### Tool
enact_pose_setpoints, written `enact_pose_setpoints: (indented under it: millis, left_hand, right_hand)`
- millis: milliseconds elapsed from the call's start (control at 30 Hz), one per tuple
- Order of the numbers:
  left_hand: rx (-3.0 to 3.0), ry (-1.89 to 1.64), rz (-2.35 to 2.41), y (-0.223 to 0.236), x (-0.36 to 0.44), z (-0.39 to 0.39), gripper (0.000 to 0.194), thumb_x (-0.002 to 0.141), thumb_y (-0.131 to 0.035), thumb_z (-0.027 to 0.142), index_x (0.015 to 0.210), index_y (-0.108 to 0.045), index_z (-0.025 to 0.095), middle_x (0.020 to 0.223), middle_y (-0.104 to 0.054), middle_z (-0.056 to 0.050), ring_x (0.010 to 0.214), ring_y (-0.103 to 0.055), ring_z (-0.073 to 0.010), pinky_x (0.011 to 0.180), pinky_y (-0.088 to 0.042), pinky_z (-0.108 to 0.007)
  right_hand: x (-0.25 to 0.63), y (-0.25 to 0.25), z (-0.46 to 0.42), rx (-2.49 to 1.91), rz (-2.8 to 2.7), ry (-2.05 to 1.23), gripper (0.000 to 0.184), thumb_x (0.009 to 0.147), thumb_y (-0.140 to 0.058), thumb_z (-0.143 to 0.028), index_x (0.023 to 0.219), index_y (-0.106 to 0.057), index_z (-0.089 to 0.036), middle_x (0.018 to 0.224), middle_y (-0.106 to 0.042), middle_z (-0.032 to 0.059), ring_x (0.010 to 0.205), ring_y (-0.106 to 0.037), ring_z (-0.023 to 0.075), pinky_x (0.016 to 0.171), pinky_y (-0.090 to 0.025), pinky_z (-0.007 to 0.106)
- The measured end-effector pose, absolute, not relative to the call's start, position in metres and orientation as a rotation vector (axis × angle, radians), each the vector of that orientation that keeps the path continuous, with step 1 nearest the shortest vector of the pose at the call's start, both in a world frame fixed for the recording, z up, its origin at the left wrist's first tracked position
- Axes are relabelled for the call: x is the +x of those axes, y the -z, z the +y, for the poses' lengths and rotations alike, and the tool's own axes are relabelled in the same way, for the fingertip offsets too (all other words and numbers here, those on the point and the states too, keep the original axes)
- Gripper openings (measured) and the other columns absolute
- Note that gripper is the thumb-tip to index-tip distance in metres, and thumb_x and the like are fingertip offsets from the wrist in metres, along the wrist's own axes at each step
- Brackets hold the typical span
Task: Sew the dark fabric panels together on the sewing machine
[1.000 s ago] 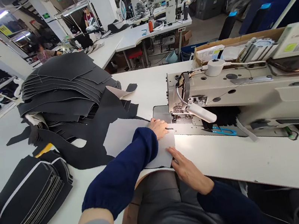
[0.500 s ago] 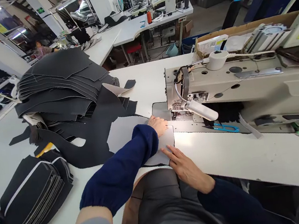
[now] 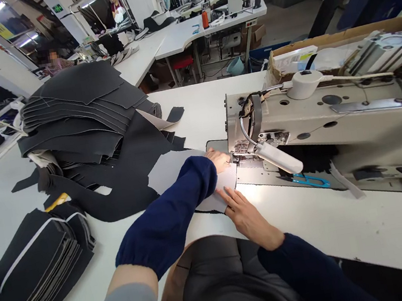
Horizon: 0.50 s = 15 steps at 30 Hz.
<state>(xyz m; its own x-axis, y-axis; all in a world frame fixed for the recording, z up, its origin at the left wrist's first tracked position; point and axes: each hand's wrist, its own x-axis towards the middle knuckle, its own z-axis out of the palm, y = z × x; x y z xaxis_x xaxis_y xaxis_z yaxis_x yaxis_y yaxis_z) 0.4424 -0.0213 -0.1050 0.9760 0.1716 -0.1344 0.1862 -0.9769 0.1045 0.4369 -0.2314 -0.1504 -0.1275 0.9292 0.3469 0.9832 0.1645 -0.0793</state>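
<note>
A pale grey piece of cloth [image 3: 168, 168] lies flat on the white table [image 3: 312, 224], with its right end just beside the needle part of the sewing machine [image 3: 318, 116]. The left hand [image 3: 219, 160] lies on top of it, near the machine, with its fingers stretched out and close together. The right hand [image 3: 249, 219] is flat too, with its fingers a little apart and their tips on the near edge of the cloth. Both hands press down and do not grip.

A small white lamp [image 3: 280, 157] on a bendy neck shines by the needle part. Blue snips [image 3: 310, 181] lie under the machine's arm. Left of the cloth is a big pile of dark pieces [image 3: 80, 108], some hanging loosely off it. Nearer is a smaller stack with a white stripe [image 3: 40, 267]. Behind the machine sits a cardboard box [image 3: 339, 37] full of things. Far back, a person [image 3: 116, 8] is by another table.
</note>
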Motion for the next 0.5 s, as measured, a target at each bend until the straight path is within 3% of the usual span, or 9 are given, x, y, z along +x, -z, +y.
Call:
enact_pose_setpoints:
  millis: [167, 300, 500]
  left_hand:
    - [2.991, 0.247, 0.251, 0.1, 0.456, -0.013, 0.021, 0.087, -0.051, 0.029, 0.079, -0.066, 0.015, 0.086, -0.068, -0.007, 0.08, -0.056, -0.0192, 0.081, -0.03, -0.037]
    - [2.963, 0.26, 0.29, 0.101, 0.467, -0.011, 0.021, 0.087, -0.052, 0.029, 0.091, -0.066, 0.014, 0.099, -0.067, -0.01, 0.09, -0.056, -0.023, 0.085, -0.032, -0.038]
    - [2.924, 0.294, 0.277, 0.102, 0.474, -0.007, 0.021, 0.086, -0.053, 0.028, 0.1, -0.066, 0.018, 0.105, -0.066, -0.008, 0.098, -0.056, -0.0248, 0.086, -0.037, -0.038]
  right_hand:
    - [0.451, 0.154, -0.226, -1.844, -2.11, 0.204, 0.023, 0.079, -0.044, 0.003, 0.079, -0.062, -0.011, 0.143, -0.037, 0.0131, 0.137, -0.022, 0.0341, 0.104, -0.039, 0.052]
    - [0.456, 0.155, -0.224, -1.859, -2.079, 0.179, 0.026, 0.08, -0.04, 0.004, 0.076, -0.061, -0.011, 0.143, -0.037, 0.0127, 0.138, -0.019, 0.0334, 0.105, -0.037, 0.053]
    - [0.457, 0.157, -0.221, -1.834, -2.054, 0.138, 0.027, 0.08, -0.039, 0.004, 0.075, -0.06, -0.011, 0.144, -0.036, 0.0128, 0.139, -0.014, 0.0333, 0.104, -0.036, 0.055]
